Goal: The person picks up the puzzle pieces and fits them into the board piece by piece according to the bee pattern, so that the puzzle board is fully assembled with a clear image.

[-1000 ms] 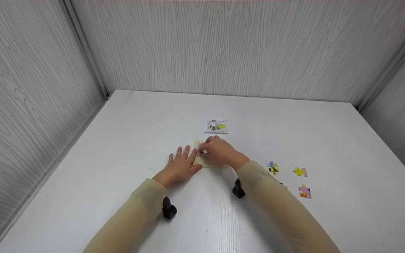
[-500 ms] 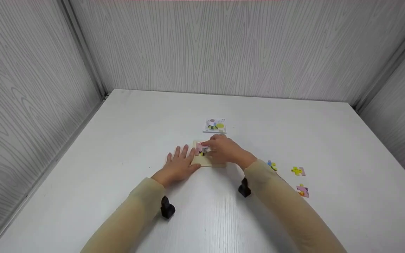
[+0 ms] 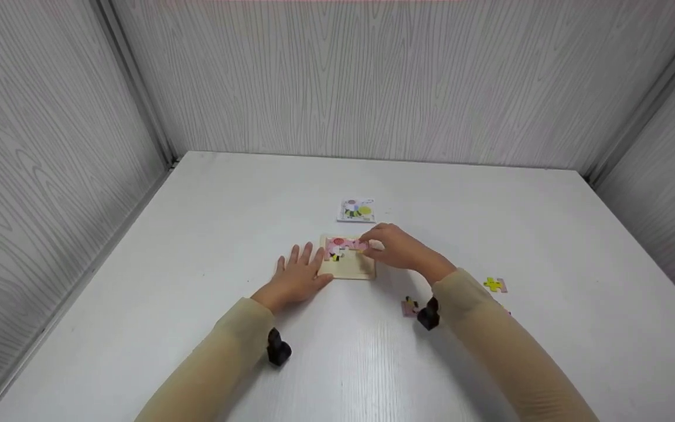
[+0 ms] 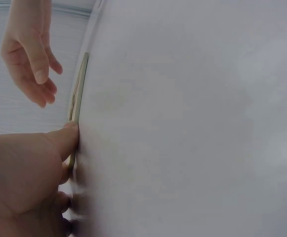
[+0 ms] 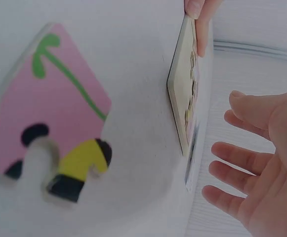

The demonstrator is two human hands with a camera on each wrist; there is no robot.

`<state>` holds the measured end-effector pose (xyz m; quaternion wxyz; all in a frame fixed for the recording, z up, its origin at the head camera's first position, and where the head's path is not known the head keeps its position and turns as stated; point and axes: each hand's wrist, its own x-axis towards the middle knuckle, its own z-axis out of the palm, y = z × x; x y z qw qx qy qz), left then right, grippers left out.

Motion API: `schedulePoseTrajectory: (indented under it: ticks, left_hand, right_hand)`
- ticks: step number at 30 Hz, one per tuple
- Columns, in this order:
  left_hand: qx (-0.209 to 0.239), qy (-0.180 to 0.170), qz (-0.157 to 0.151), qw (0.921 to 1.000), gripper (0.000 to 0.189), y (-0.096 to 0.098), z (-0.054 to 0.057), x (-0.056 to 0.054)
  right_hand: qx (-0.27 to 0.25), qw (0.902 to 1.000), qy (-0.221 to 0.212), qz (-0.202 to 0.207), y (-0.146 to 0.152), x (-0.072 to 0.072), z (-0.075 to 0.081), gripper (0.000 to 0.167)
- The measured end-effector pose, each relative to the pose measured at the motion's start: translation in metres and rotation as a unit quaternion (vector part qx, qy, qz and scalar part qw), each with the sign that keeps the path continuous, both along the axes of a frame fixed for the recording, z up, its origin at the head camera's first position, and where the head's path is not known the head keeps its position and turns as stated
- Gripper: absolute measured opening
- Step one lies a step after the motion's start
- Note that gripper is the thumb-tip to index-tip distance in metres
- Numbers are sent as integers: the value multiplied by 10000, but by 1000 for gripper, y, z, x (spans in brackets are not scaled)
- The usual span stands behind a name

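A small wooden puzzle board (image 3: 349, 268) lies on the table, with pink puzzle pieces (image 3: 346, 243) along its far side and a piece with yellow and black (image 3: 336, 256) at its left. My left hand (image 3: 298, 277) rests flat with fingers spread; its thumb and index finger touch the board's left edge, and the left wrist view shows the thumb (image 4: 70, 129) against that edge. Over the board's right side hovers my right hand (image 3: 401, 251), loosely bent. Nothing shows between its fingers (image 5: 242, 158) in the right wrist view.
Behind the board lies a picture card (image 3: 356, 210) of a bee. A loose pink puzzle piece (image 3: 409, 307) sits nearer me, large in the right wrist view. Farther right is a yellow puzzle piece (image 3: 494, 285); the right sleeve (image 3: 478, 322) covers part of that area.
My right hand has moved off the board's left part to its right side, uncovering the fitted pieces. The right sleeve now hides other loose pieces. My left hand stays in place.
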<state>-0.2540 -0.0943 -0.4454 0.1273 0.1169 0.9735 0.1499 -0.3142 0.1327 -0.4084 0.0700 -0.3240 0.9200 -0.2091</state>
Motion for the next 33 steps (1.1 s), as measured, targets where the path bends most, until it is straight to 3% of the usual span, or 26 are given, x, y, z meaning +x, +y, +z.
schedulePoseTrajectory:
  ticks: [10, 33]
  left_hand:
    - [52, 36, -49, 10000, 69, -1, -4, -2]
    - [270, 186, -49, 9995, 69, -3, -3, 1]
  right_hand:
    - [68, 9991, -218, -369, 33, 8, 0, 34]
    - [-142, 9971, -220, -714, 118, 32, 1, 38]
